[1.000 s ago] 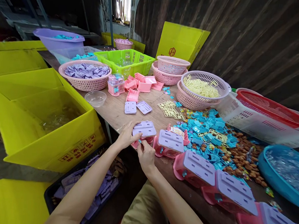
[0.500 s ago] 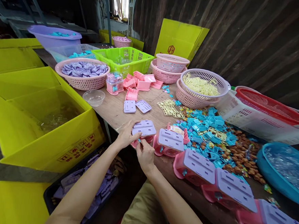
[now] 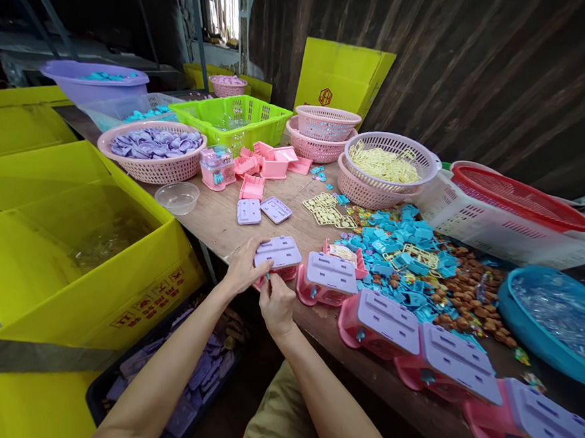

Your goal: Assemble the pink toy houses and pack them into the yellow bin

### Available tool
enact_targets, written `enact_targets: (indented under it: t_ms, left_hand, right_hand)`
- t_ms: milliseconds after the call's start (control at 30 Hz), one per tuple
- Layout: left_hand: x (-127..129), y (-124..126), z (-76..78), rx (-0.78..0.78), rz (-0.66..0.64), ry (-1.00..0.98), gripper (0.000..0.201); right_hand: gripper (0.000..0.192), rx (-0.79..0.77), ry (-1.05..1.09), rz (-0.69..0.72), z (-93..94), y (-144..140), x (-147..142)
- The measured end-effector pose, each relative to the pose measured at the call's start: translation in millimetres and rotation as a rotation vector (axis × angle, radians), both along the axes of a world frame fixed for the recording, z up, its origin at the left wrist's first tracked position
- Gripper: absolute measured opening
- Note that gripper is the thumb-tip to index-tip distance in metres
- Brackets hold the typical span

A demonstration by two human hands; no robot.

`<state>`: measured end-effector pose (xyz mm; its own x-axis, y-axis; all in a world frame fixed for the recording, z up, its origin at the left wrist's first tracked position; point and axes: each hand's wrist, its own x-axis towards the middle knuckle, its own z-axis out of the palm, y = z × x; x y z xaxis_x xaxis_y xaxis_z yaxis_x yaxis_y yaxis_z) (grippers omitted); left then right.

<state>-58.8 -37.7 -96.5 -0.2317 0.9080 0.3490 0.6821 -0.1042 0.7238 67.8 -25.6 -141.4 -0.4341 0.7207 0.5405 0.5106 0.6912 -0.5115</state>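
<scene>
At the table's near edge, my left hand (image 3: pixel 242 267) grips a small pink plastic toy box with a purple lid (image 3: pixel 278 251). Its fingers lie along the lid's left side. My right hand (image 3: pixel 277 305) is closed in a pinch at the front of that box. A speck of blue shows at its fingertips, seemingly a small blue plastic piece mostly hidden by the fingers. Right of the held box, a similar pink box with a purple lid (image 3: pixel 329 278) heads a row of several along the edge. Behind it lies an open pink tray with a printed card (image 3: pixel 344 253).
Blue plastic parts (image 3: pixel 395 243) and brown pieces (image 3: pixel 473 285) are heaped at right beside a blue basin (image 3: pixel 515 328). Two purple lids (image 3: pixel 276 210) lie ahead. Baskets, including a green crate (image 3: pixel 260 113), line the back. An open yellow carton (image 3: pixel 132 288) stands left.
The camera view has shifted slightly. Both hands stay at the same box, and my right fingers now cover more of the blue piece at its front.
</scene>
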Motion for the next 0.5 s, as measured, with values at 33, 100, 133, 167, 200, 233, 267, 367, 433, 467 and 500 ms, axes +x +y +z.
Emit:
enact_targets:
  t_ms: [33,100,133,167,200,233,267,367,433,467,500]
  left_hand:
    - [0,0,-0.3,0.001,0.004,0.0,0.042]
    - [1,0,-0.5,-0.004,0.017,-0.005,0.042]
    - [2,0,-0.3,-0.009,0.023,-0.009,0.043]
    - [2,0,0.2,-0.014,0.029,-0.013,0.043]
    - [3,0,1.1,-0.018,0.034,-0.015,0.044]
    - [3,0,2.4,-0.021,0.038,-0.016,0.044]
    - [4,-1,4.1,-0.026,0.044,-0.016,0.045]
    - [4,-4,9.1,-0.049,0.067,-0.023,0.049]
    - [2,-4,9.6,-0.073,0.07,-0.027,0.053]
    - [1,-3,8.6,-0.085,0.058,-0.021,0.056]
    - [-1,-1,7.0,-0.09,0.058,-0.013,0.057]
  right_hand:
    - [0.025,-0.002,-0.002,-0.005,-1.0,0,-1]
    - [0.025,-0.011,-0.008,-0.013,-3.2,0,-3]
    - [0.025,-0.015,-0.01,-0.017,-4.2,0,-5]
    - [0.025,-0.019,-0.013,-0.019,-5.0,0,-7]
    - [0.025,-0.021,-0.016,-0.021,-5.5,0,-8]
    - [0.025,-0.021,-0.02,-0.024,-5.5,0,-10]
    - [0.026,-0.018,-0.024,-0.028,-4.9,-1,-11]
    - [0.025,0.015,-0.049,-0.051,0.7,-3,-10]
    - [0.021,0.052,-0.076,-0.073,5.9,-3,-9]
    - [0.018,0.07,-0.088,-0.085,8.6,-3,-8]
    - [0.013,0.083,-0.102,-0.094,11.2,-1,-7]
